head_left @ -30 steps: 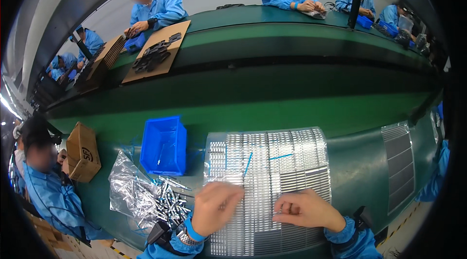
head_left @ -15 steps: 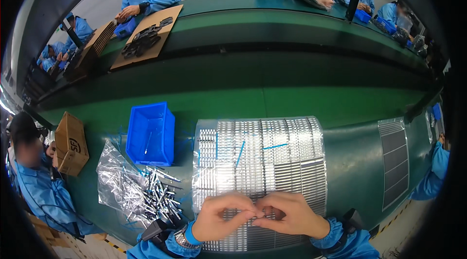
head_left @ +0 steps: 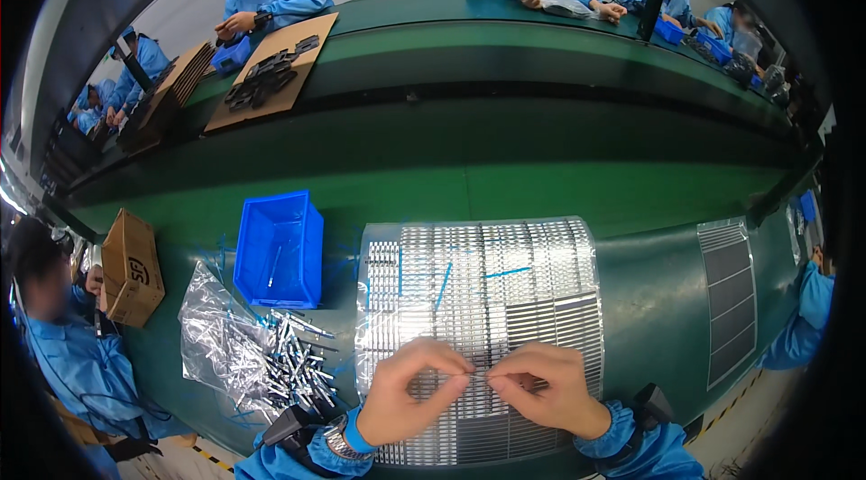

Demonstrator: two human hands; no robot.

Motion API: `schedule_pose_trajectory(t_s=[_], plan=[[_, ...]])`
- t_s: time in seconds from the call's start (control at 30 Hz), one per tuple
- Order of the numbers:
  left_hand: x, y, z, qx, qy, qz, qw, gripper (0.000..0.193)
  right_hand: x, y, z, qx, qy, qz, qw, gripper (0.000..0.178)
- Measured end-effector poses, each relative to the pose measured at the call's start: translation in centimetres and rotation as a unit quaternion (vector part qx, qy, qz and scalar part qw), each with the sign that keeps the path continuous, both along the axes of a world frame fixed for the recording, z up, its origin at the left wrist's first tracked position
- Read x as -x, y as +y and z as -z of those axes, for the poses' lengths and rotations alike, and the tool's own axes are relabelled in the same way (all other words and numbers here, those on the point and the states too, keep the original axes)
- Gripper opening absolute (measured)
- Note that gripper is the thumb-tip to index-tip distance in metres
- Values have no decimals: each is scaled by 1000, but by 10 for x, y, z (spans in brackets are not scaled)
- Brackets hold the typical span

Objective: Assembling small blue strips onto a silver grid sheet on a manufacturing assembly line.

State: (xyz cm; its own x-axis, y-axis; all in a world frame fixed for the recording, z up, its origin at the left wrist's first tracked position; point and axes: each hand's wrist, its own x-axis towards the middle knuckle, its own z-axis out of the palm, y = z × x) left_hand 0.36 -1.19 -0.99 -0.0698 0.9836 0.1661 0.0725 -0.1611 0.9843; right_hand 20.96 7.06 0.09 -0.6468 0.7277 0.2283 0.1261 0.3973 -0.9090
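My left hand (head_left: 408,397) and my right hand (head_left: 555,390) hover over the near half of a wide sheet of silver strips (head_left: 550,259) laid in rows. Each hand has thumb and forefinger pinched together, and the fingertips face each other across a small gap. Whatever sits in the two pinches is too small to make out. Farther up the sheet lie thin blue strips (head_left: 508,272), one nearly level and another slanting. Left of the sheet, a loose heap of small silver and black strips (head_left: 302,363) spills beside a clear plastic bag (head_left: 209,336).
Behind the heap stands a blue bin (head_left: 280,250). A cardboard box (head_left: 133,268) is at the left, by a seated person in blue. To the right lies a dark panelled sheet (head_left: 729,300). Co-workers sit along the far green bench (head_left: 406,20).
My hands were touching at the fingertips; now they have drawn slightly apart, with both pinches kept. The sheet and heap have stayed put.
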Motion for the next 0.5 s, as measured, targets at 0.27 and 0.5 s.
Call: schedule_pose_trajectory(t_s=[0.27, 0.5], plan=[[-2, 3, -4, -36, 147, 8, 989, 13, 1, 2, 2, -23, -12, -31, 999, 13], [1, -1, -2, -8, 143, 6, 990, 12, 5, 1, 3, 15, -24, -42, 999, 10]])
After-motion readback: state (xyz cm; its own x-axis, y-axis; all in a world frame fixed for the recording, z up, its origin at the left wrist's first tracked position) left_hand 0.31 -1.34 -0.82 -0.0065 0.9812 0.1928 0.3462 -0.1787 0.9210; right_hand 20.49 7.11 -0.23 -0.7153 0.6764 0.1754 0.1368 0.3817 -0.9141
